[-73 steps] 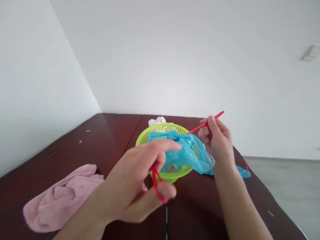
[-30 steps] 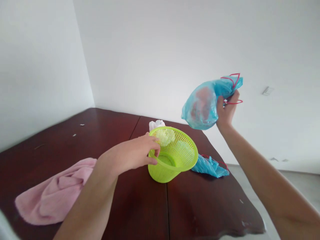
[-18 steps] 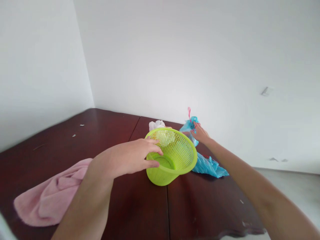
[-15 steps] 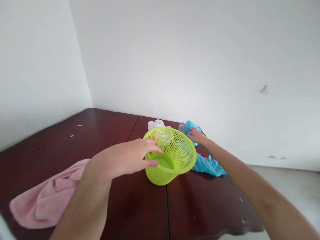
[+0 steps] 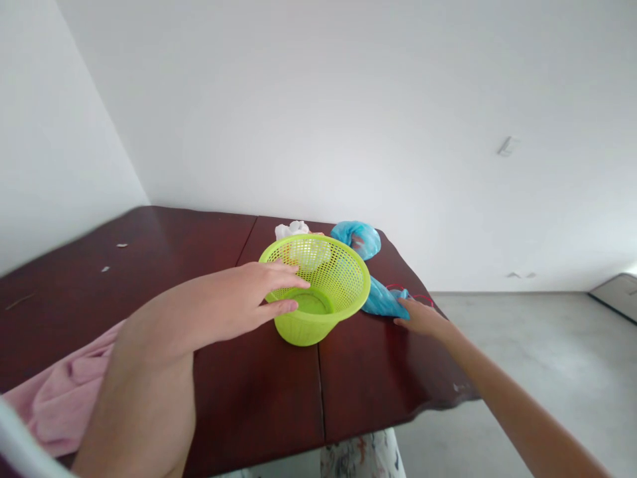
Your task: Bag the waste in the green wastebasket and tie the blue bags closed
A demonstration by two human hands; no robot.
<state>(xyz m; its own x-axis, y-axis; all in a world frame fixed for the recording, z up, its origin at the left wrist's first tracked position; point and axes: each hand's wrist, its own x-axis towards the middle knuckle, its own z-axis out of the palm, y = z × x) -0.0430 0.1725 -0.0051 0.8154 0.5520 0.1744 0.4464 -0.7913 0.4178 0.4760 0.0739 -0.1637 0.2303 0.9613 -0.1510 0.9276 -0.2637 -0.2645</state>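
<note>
A lime-green mesh basket (image 5: 352,311) stands upright on the dark red-brown table. My left hand (image 5: 271,292) reaches over its left rim, fingers apart and holding nothing; whether the palm touches the rim I cannot tell. To the right of the basket lies a crumpled blue plastic bag (image 5: 382,300). My right hand (image 5: 421,317) has its fingers closed on that bag's right end, and thin red strings (image 5: 423,297) show just behind the hand. Farther back, a second blue plastic bag (image 5: 365,240) lies bunched up near the wall.
Behind the basket is a white crumpled item (image 5: 292,230), partly hidden. A pink cloth (image 5: 74,385) lies at the left, partly covered by my left forearm. The table (image 5: 259,411) ends in a wavy edge at the front and right. White walls stand behind it.
My right hand has moved from the far blue bag toward me to the near one and grips its end. The view has shifted right. My left hand stays over the basket.
</note>
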